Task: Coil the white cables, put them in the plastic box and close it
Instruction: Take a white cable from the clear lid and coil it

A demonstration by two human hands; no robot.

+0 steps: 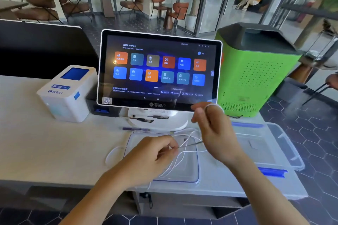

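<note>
A strand of the white cables (184, 153) is pinched by the left hand (151, 159) above the clear lid (192, 177) on the counter (45, 142). Cable is looped around the raised right hand (214, 128). The open plastic box (270, 144) sits beside the lid.
</note>
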